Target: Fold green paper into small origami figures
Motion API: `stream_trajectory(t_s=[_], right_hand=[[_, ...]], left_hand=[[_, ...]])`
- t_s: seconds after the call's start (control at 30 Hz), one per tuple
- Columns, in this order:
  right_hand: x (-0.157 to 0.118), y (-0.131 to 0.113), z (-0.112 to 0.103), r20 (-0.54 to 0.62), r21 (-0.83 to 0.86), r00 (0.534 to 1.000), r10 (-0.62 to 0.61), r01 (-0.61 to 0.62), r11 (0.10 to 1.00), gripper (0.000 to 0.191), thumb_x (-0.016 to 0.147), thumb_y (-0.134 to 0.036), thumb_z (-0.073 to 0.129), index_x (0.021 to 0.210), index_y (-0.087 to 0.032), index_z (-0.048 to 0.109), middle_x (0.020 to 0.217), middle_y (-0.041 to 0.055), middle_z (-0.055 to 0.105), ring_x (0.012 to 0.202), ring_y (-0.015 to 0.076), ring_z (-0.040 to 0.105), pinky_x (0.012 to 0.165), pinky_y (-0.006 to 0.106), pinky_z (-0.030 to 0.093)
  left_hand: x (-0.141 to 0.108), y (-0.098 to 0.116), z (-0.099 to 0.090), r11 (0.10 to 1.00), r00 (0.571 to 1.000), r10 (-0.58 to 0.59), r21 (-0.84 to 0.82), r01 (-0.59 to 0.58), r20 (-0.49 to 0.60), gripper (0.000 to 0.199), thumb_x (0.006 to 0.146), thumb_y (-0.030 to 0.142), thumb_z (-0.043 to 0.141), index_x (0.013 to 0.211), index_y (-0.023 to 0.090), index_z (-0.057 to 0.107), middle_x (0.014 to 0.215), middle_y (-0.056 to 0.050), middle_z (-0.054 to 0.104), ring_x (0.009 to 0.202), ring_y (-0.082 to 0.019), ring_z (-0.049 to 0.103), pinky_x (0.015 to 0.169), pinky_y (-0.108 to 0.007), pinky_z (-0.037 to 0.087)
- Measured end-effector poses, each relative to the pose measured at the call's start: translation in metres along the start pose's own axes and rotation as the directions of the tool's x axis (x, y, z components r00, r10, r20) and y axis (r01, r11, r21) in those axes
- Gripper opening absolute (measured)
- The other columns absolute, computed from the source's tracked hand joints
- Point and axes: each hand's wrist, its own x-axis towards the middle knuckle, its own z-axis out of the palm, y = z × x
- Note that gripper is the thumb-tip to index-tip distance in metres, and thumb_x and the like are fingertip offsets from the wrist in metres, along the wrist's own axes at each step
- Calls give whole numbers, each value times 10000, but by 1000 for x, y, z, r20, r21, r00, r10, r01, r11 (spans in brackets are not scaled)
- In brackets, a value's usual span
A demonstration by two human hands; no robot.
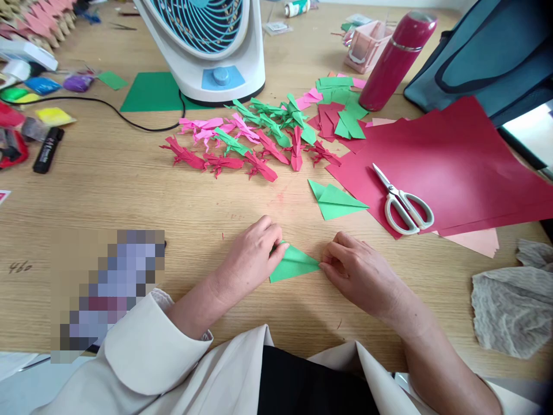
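Observation:
Between my hands a green piece of folded paper (294, 264) lies near the table's front, tapering to a point at its right. My left hand (258, 249) pinches its upper left part between thumb and fingers. The thumb and fingertips of my right hand (356, 268) are closed on the pointed right tip. Just beyond, a second green folded paper (339, 200) with a similar tapered shape rests on the wood. Finished-looking paper figures in red (222, 164), pink (207, 128) and green (276, 118) are bunched farther back.
White-handled scissors (404, 202) lie on large red paper sheets (449, 155) at right. Behind stand a fan (220, 63), a magenta flask (400, 60) and a blue bag (458, 57). A grey cloth (512, 305) is at far right, a black marker (48, 150) at left.

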Motion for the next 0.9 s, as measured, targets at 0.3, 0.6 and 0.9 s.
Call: stream_trajectory(t_s=[0.3,0.6,0.9], right_hand=[[-42,-19,12,-94,-130,990,-102,89,988,236,973,-136,427,1146,-177,582,891,76,606,788,208,577,708,350,432],[-35,-43,42,-164,-362,985,-62,-2,932,470,997,-272,459,1458,-182,429,840,74,607,740,216,553,658,358,363],[-33,-51,53,-279,-433,959,-52,-78,898,454,1005,-322,462,1430,-163,479,766,23,565,670,188,516,617,351,298]], left_hand=[[0,-2,2,1000,1000,6,-5,-5,9,184,887,140,574,736,188,480,828,-5,516,705,-140,503,671,-282,407],[-1,-3,4,1000,1000,10,-2,-10,-5,176,891,153,570,743,187,482,838,-10,519,721,-145,518,673,-285,411],[-1,-3,5,1000,1000,-7,-22,7,8,162,894,161,570,759,185,485,834,0,501,712,-137,517,677,-285,401]])
